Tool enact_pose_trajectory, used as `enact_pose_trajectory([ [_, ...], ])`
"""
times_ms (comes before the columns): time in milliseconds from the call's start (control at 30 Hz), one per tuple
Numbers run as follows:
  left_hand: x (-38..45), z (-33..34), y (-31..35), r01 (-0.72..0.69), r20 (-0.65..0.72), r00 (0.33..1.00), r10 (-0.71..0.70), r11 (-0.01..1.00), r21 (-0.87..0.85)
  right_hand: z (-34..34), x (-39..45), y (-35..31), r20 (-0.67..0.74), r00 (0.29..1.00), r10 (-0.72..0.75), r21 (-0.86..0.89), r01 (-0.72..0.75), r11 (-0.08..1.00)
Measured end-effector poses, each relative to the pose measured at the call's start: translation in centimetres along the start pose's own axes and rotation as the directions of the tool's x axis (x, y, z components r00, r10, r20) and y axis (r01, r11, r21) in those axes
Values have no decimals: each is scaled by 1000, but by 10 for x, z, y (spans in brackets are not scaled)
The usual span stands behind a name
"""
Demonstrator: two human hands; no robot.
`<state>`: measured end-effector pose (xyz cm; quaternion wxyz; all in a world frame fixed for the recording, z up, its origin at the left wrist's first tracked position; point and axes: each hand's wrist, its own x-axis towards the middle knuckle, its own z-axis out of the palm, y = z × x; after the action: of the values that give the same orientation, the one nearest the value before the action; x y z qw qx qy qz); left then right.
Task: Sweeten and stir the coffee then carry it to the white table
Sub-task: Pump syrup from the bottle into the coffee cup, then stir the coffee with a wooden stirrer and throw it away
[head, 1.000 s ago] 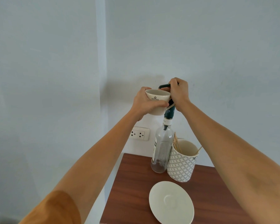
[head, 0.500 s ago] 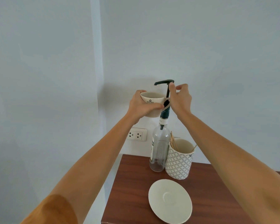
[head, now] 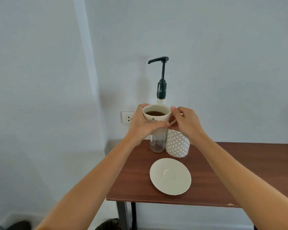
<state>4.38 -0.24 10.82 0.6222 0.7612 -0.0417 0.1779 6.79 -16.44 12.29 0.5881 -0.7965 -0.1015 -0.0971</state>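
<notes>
On the wall at the left, a white socket [head: 127, 118] shows just past the back left corner of the brown worktop [head: 239, 171], partly covered by the left hand [head: 142, 126]. That hand is wrapped around the left side and lower part of a cream cup [head: 156, 114], its fingers [head: 156, 126] curled across the front under the printed crest and the thumb over the far rim. The cup is held in the air above the back left part of the worktop, upright, with dark coffee [head: 155, 113] showing inside, below the rim. Behind and below the cup stands a clear bottle [head: 157, 144] near the back edge of the worktop; its dark pump [head: 161, 75] rises above the cup, the spout pointing left, with nothing touching it. Just beside the bottle, to its right, stands a white patterned holder [head: 177, 143], its top hidden by the right hand [head: 187, 125]. That hand is at the cup's right side, its fingers [head: 175, 112] closed at the handle, which seems to be pinched between thumb and forefinger, though most of the handle is covered. Nearer the front edge, below the cup and well apart from it, a cream saucer [head: 170, 176] lies flat on the worktop with nothing on it. Both bare forearms reach in from the lower corners.
</notes>
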Motion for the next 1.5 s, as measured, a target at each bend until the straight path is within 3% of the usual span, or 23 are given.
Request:
enact_pose_trajectory([
  [200, -41, 22, -43, 29, 119, 993, -25, 999, -31, -11, -37, 52, -25, 999, 33, -113, -35, 993],
  [500, -78, 47, -102, 98, 300, 950, -88, 995, -17, -20, -73, 112, -16, 985, 171, -66, -172, 983],
  [1200, -102, 57, -137, 29, 250, 967, -54, 994, 101, -11, -89, 154, 49, 968, 245, -22, -244, 970],
  [1300, -104, 58, -139, 26, 254, 966, -54, 993, 113, -18, -80, 140, -18, 981, 193, -129, -193, 973],
  [1400, -108, 60, -144, 30, 240, 968, -71, 985, 168, -30, -49, 114, -144, 989, 43, -221, -74, 972],
  [1500, -111, 59, -148, 17, 226, 972, -61, 982, 189, -30, -2, 84, -121, 984, -133, -373, 79, 924],
])
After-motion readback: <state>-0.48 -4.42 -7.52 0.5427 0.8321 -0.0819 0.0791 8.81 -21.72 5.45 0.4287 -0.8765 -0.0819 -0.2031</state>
